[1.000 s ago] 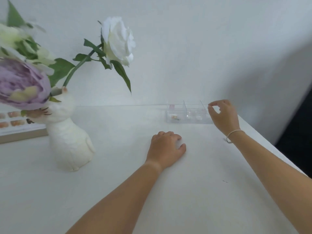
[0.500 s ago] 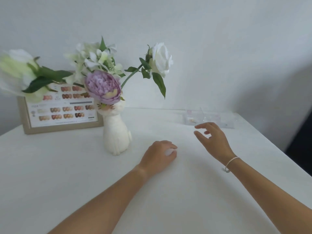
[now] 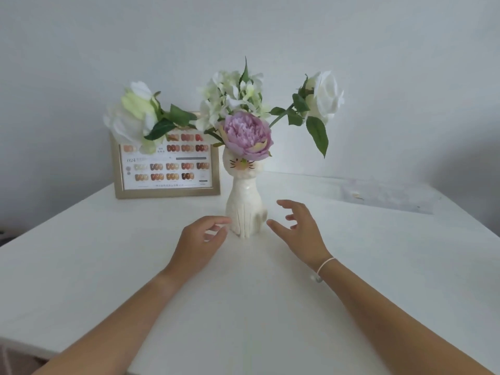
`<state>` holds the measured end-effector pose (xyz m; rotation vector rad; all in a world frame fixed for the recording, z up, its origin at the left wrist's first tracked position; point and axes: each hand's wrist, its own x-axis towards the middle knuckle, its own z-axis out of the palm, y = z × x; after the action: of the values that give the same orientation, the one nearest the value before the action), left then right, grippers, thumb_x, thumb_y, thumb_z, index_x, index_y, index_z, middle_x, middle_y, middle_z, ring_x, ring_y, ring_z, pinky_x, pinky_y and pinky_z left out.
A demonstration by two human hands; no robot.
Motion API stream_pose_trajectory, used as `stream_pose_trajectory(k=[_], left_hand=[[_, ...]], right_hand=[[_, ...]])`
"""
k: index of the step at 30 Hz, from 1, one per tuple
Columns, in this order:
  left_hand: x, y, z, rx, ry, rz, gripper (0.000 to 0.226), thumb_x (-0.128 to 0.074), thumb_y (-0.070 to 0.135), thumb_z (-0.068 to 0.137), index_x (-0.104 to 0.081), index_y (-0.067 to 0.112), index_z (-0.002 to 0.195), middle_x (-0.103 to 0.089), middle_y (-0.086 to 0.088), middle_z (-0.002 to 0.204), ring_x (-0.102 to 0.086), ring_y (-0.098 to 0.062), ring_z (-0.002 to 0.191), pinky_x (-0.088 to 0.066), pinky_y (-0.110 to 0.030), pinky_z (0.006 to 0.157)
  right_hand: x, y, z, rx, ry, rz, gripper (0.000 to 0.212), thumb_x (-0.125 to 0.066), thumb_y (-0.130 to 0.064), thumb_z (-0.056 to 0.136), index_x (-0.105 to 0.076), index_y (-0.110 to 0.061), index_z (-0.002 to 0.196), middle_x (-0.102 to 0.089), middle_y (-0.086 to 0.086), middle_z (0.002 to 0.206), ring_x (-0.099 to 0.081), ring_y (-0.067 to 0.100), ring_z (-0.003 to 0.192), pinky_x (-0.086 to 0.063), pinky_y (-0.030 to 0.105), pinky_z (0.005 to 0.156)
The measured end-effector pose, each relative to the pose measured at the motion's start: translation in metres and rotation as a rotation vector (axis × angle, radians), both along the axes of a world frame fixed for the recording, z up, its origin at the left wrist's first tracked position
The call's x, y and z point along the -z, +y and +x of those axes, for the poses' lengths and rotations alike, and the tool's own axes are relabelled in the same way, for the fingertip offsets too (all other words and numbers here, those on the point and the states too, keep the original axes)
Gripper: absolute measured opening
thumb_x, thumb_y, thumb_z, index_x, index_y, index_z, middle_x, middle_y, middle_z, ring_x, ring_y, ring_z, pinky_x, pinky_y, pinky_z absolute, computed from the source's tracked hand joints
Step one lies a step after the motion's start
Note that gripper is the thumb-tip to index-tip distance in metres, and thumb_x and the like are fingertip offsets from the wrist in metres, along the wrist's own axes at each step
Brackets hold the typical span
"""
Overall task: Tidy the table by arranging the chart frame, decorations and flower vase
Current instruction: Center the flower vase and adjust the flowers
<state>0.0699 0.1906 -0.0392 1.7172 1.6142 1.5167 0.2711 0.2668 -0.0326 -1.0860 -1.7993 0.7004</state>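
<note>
1. The vase (image 3: 245, 205), a white cat figure, stood upright on the table (image 3: 81, 253) near its middle, its long axis vertical, with the flowers (image 3: 247, 136) spreading wide above its narrow neck.
2. The left hand (image 3: 200, 243) was just left of the base, fingers loosely curled and spread, holding nothing; its fingertips (image 3: 226, 220) lay right at the vase's lower left edge, though whether they touched it could not be told.
3. The right hand (image 3: 300, 228) was just right of the base, fingers splayed open and empty, with a clear gap between thumb and vase.
4. So the vase lay between the two hands, just ahead of the fingers; the left was the nearer, by a little.
5. The frame (image 3: 166, 169) stood upright behind the vase to its left, by the wall, partly hidden by blooms.
6. A clear box (image 3: 387, 197) lay well apart at the table's back right; it was blurred, and its contents could not be made out.
7. Judging from this, the next step was a two-handed hold low on the body. With that top-heavy bunch, a hold at the base risked tipping, so both palms would need to close evenly.
</note>
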Motion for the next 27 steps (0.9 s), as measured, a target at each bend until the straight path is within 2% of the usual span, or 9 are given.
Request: stream_pose_trajectory(k=[3, 5, 9, 11, 14, 16, 20, 24, 27], left_hand=[[0.0, 0.009, -0.003, -0.046, -0.093, 0.03, 0.022, -0.06, 0.01, 0.085, -0.064, 0.03, 0.094, -0.062, 0.017, 0.097, -0.058, -0.006, 0.091, -0.043, -0.001, 0.066], [0.0, 0.017, -0.004, -0.054, -0.153, 0.009, 0.022, -0.06, 0.014, 0.085, -0.06, 0.029, 0.102, -0.06, 0.013, 0.106, -0.057, -0.011, 0.097, -0.043, -0.001, 0.067], [0.0, 0.03, -0.007, 0.021, -0.174, -0.099, 0.041, -0.059, 0.024, 0.087, -0.049, 0.031, 0.126, -0.05, 0.014, 0.128, -0.051, -0.009, 0.111, -0.038, -0.012, 0.081], [0.0, 0.035, -0.008, 0.071, -0.189, -0.127, 0.046, -0.06, 0.026, 0.086, -0.046, 0.033, 0.129, -0.047, 0.016, 0.133, -0.05, -0.009, 0.115, -0.037, -0.017, 0.085], [0.0, 0.04, -0.008, 0.114, -0.215, -0.134, 0.047, -0.06, 0.025, 0.086, -0.046, 0.03, 0.131, -0.05, 0.014, 0.135, -0.052, -0.01, 0.116, -0.043, -0.016, 0.087], [0.001, 0.043, -0.008, 0.137, -0.243, -0.114, 0.049, -0.061, 0.022, 0.086, -0.046, 0.026, 0.133, -0.054, 0.011, 0.133, -0.057, -0.008, 0.114, -0.048, -0.015, 0.084], [0.0, 0.048, -0.005, 0.176, -0.269, -0.096, 0.05, -0.061, 0.017, 0.087, -0.045, 0.022, 0.134, -0.055, 0.009, 0.133, -0.059, -0.013, 0.112, -0.05, -0.022, 0.089], [-0.001, 0.055, 0.005, 0.199, -0.274, -0.089, 0.05, -0.059, 0.015, 0.087, -0.045, 0.022, 0.135, -0.055, 0.009, 0.132, -0.059, -0.012, 0.112, -0.05, -0.014, 0.084], [-0.004, 0.067, 0.017, 0.205, -0.266, -0.1, 0.051, -0.059, 0.015, 0.088, -0.044, 0.021, 0.136, -0.054, 0.008, 0.134, -0.058, -0.013, 0.114, -0.048, -0.021, 0.091]], right_hand=[[0.003, 0.001, -0.018, -0.011, 0.077, -0.074, 0.054, -0.07, -0.038, 0.076, -0.047, -0.032, 0.124, -0.043, -0.015, 0.119, -0.05, 0.012, 0.101, -0.039, 0.016, 0.078], [0.006, 0.002, -0.028, -0.02, 0.111, -0.12, 0.06, -0.071, -0.04, 0.074, -0.043, -0.033, 0.127, -0.041, -0.015, 0.122, -0.049, 0.011, 0.103, -0.04, 0.021, 0.083], [0.009, 0.005, -0.038, -0.056, 0.121, -0.149, 0.066, -0.073, -0.038, 0.072, -0.041, -0.03, 0.13, -0.042, -0.013, 0.128, -0.048, 0.011, 0.108, -0.04, 0.022, 0.086], [0.009, 0.007, -0.04, -0.073, 0.133, -0.151, 0.063, -0.074, -0.034, 0.074, -0.043, -0.028, 0.128, -0.044, -0.011, 0.131, -0.05, 0.012, 0.11, -0.042, 0.017, 0.084], [0.009, 0.009, -0.041, -0.11, 0.151, -0.148, 0.055, -0.073, -0.027, 0.075, -0.045, -0.03, 0.121, -0.049, -0.01, 0.127, -0.053, 0.007, 0.103, -0.044, 0.003, 0.072], [0.01, 0.01, -0.041, -0.13, 0.172, -0.152, 0.052, -0.073, -0.023, 0.076, -0.046, -0.03, 0.119, -0.052, -0.008, 0.125, -0.054, 0.0, 0.099, -0.042, -0.003, 0.068], [0.01, 0.013, -0.04, -0.118, 0.196, -0.153, 0.054, -0.072, -0.02, 0.076, -0.047, -0.023, 0.124, -0.054, -0.006, 0.124, -0.054, -0.001, 0.096, -0.041, -0.004, 0.067], [0.01, 0.019, -0.033, -0.086, 0.218, -0.148, 0.055, -0.072, -0.017, 0.076, -0.049, -0.021, 0.125, -0.056, -0.006, 0.123, -0.055, -0.002, 0.095, -0.041, -0.004, 0.066], [0.009, 0.027, -0.025, -0.061, 0.229, -0.144, 0.053, -0.072, -0.016, 0.076, -0.05, -0.022, 0.124, -0.056, -0.007, 0.121, -0.055, 0.0, 0.096, -0.042, -0.004, 0.065]])
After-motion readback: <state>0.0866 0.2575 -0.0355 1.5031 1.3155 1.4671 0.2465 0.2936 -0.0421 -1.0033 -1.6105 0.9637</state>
